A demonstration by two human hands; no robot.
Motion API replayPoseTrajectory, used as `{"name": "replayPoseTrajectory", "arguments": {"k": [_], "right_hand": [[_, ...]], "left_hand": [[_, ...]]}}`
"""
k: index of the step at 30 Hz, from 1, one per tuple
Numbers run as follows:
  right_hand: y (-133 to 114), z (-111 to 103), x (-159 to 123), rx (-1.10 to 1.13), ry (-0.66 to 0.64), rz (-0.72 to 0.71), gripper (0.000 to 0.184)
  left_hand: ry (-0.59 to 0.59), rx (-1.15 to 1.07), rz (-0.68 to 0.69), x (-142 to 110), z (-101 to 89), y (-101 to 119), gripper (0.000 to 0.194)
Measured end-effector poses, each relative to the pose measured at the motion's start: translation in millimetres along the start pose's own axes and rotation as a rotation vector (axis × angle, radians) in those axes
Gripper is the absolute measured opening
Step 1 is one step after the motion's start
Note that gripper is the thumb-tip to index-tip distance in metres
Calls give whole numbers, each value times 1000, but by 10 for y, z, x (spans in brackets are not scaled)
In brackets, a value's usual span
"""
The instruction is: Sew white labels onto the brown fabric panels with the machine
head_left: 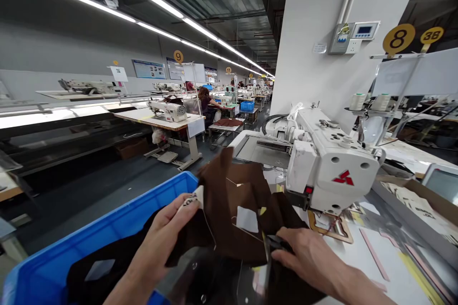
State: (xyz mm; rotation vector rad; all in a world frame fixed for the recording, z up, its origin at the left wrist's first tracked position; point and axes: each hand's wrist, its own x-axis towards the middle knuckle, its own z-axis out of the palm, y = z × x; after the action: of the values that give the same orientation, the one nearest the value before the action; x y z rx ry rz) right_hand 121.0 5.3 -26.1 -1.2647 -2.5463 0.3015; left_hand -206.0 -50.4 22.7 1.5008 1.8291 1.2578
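Observation:
My left hand (168,228) pinches the edge of a dark brown fabric piece (232,195) together with a small white label (193,198), holding it up over a blue plastic bin (107,233). My right hand (304,257) is closed around small black scissors (275,244) at the lower edge of the same fabric. A white patch (247,219) shows on the cloth. The fabric hangs between both hands in front of a white sewing machine (329,162).
More dark fabric lies in the blue bin. The white worktable (379,267) carries templates and a cardboard box (422,200) at right. A white pillar (322,57) stands behind the machine. Rows of sewing tables (161,121) with seated people stretch along the aisle at left.

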Motion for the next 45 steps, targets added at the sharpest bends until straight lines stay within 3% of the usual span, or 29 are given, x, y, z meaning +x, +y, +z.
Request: {"name": "replayPoseTrajectory", "arguments": {"k": [2, 5, 7, 9, 11, 13, 16, 20, 27, 37, 45], "right_hand": [[81, 72, -163, -56, -2, 40, 10], [132, 122, -322, -118, -24, 79, 6], [124, 119, -357, -151, -46, 93, 6], [104, 102, -357, -181, -68, 96, 7], [83, 83, -349, -204, -83, 87, 8], [59, 67, -337, -217, -85, 76, 15], [-10, 47, -283, -227, -71, 53, 27], [-184, 2, -107, -237, -113, -10, 21], [-390, -81, 161, -208, -150, -81, 10], [-340, -14, 213, -120, -164, -93, 19], [-183, -48, 378, -93, 25, 69, 12]], "left_hand": [[-84, 115, 1, 108, 14, -105, 56], [-94, 267, 87, 171, 208, -153, 71], [-255, 376, 257, 153, 435, -109, 74], [-546, 571, 486, 132, 668, -58, 74], [-630, 654, 561, 134, 832, -54, 53], [-570, 682, 545, 149, 894, -108, 27], [-473, 717, 537, 132, 847, -225, 35], [-410, 689, 555, 14, 785, -302, 29], [-323, 567, 554, -59, 856, -326, 27], [-230, 347, 458, 42, 873, -256, 31], [-119, 110, 392, 120, 562, -113, 29]]}}
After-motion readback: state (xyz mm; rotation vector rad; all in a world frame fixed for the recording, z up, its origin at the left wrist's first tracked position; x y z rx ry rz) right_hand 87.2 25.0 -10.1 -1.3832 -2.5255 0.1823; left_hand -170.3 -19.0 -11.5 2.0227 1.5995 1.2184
